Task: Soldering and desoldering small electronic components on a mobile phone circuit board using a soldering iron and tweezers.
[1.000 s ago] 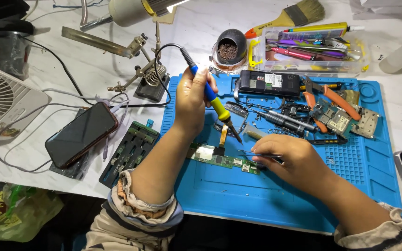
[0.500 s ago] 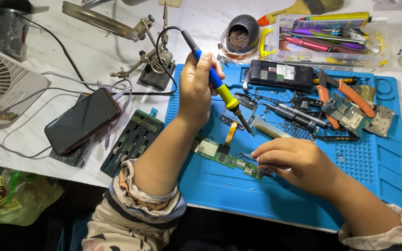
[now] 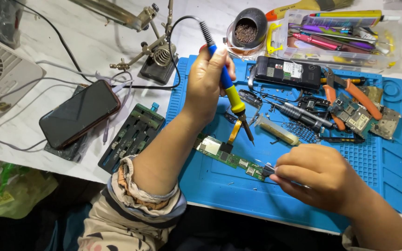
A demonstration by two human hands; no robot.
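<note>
Since half a second ago, your left hand [image 3: 209,79] has lifted the soldering iron [image 3: 229,90] a little; its tip now hangs just above the green circuit board [image 3: 226,157]. Your left hand is closed around the iron's blue grip. Your right hand [image 3: 315,179] pinches tweezers [image 3: 269,170] at the board's right end. Both lie on the blue silicone mat [image 3: 378,172], near orange-handled pliers [image 3: 350,93]

White table [image 3: 70,42] carries blue mat [image 3: 382,186], phone [image 3: 79,113], fan [image 3: 1,76].
</note>
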